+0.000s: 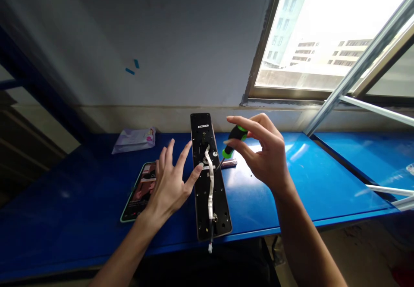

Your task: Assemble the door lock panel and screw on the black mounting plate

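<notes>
A long black panel [218, 201] with rounded corners and several small holes lies lengthwise on the blue table. Down its middle runs a white-wrapped cable [211, 192], whose connector end hangs past the panel's near edge. My right hand [263, 149] grips a green and black screwdriver [236, 138], slanted so that its tip is at the panel's right side; whether it touches a screw I cannot tell. With fingers spread, my left hand [173, 179] is at the panel's left edge, its thumb over the surface near the cable.
A phone [137, 196] in a pale green case, its screen lit, lies partly behind my left hand. Farther back is a white and purple soft packet [134, 140]. A small dark red object [229, 163] sits right of the panel. Metal bars [343, 88] cross the right side before the window.
</notes>
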A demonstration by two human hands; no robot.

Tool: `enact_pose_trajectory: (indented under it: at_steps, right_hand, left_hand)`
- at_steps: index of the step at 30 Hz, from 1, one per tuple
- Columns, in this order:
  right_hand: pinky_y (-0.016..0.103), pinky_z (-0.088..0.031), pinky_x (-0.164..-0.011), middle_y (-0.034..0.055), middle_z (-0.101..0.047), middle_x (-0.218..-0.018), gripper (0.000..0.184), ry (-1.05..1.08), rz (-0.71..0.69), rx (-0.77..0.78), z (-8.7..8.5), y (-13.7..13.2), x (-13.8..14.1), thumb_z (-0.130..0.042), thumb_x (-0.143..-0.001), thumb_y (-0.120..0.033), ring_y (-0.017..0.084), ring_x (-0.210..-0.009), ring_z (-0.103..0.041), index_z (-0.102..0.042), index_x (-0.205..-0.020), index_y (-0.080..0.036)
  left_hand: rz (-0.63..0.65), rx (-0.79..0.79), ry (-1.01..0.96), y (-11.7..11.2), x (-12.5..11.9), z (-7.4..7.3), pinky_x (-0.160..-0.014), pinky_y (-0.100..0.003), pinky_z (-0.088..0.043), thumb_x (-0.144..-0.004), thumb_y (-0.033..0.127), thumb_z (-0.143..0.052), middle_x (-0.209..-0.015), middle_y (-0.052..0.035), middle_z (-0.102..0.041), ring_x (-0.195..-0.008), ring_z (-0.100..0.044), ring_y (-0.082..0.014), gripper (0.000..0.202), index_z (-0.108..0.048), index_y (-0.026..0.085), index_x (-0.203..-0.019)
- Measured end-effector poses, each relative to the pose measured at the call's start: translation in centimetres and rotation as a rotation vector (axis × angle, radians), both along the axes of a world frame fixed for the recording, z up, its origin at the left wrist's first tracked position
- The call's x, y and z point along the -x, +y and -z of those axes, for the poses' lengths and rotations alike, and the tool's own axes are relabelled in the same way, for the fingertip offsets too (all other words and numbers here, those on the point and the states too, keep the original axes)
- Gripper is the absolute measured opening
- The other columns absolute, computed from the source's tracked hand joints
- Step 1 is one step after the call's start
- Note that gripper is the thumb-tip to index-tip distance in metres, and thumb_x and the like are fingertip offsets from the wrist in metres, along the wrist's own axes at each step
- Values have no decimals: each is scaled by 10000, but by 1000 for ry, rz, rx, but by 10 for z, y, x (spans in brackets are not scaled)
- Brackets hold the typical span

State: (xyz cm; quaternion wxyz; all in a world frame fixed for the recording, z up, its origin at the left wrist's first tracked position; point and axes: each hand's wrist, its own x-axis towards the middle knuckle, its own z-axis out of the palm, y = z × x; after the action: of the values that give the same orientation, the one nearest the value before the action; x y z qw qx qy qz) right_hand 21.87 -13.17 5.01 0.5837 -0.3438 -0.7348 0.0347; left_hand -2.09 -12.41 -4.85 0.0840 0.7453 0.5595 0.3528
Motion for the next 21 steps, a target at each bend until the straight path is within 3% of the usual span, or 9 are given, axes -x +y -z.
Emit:
enact_pose_trajectory:
  at_steps: [3,4,7,9,13,16,19,21]
  right_hand:
    - [375,-659,-921,77,-705,-1361,435,-41,-202,107,-3,-3,-1,-553,-1054,-219,213,-1187,-702,-624,-1472,-317]
    - [367,-662,-925,74,-714,-1364,438,-42,-234,119,-4,-3,-1,-560,-1050,-206,209,-1185,-709,-626,-1470,-309]
    - [296,-671,-772,34,-746,-1034,333,-13,-96,49,-5,-2,2,-786,-925,-243,162,-906,-718,-770,-1256,-272]
    - [267,-655,-684,14,-692,-940,288,21,5,10,-4,0,3,-857,-861,-265,145,-828,-687,-803,-1144,-263]
    - [286,-669,-672,19,-731,-989,266,154,82,-41,-3,-5,-9,-802,-900,-225,157,-855,-731,-785,-1160,-276]
    - [293,-672,-670,30,-754,-992,302,146,252,-110,-3,-12,-33,-803,-896,-219,158,-841,-738,-777,-1196,-251]
    - [278,-662,-634,32,-755,-930,245,-11,380,-94,3,-15,-57,-784,-902,-223,145,-771,-722,-787,-1146,-215]
    - [267,-662,-608,30,-750,-906,187,-67,415,-56,13,-12,-68,-763,-907,-222,139,-734,-720,-791,-1092,-212]
  left_hand:
    - [88,-121,6,2,-12,-17,-1251,-725,-304,-1045,509,-549,-1742,-126,-255,-1610,-239,-424,619,-406,327,-1619]
    - [130,-175,14,2,-17,-23,-1265,-688,-320,-1055,450,-540,-1713,-124,-318,-1594,-284,-397,543,-480,297,-1573]
    - [261,-286,37,4,-28,-37,-1251,-588,-412,-1065,269,-481,-1433,-100,-646,-1482,-460,-320,334,-701,227,-1314]
    - [339,-308,37,9,-34,-45,-1200,-549,-482,-1055,222,-475,-1222,-86,-753,-1379,-554,-298,307,-747,202,-1195]
    - [449,-228,52,24,-53,-69,-1063,-459,-581,-1039,210,-485,-1191,-98,-771,-1196,-678,-266,315,-753,182,-1202]
    - [531,-65,254,35,-77,-84,-969,-404,-600,-1045,207,-480,-1198,-91,-777,-1095,-733,-260,347,-747,204,-1267]
    - [639,67,499,46,-106,-85,-901,-363,-593,-986,162,-568,-1118,-82,-797,-1019,-764,-265,310,-787,243,-1189]
    - [671,86,535,52,-124,-77,-870,-341,-586,-942,129,-613,-1047,-81,-804,-969,-773,-261,274,-812,245,-1090]
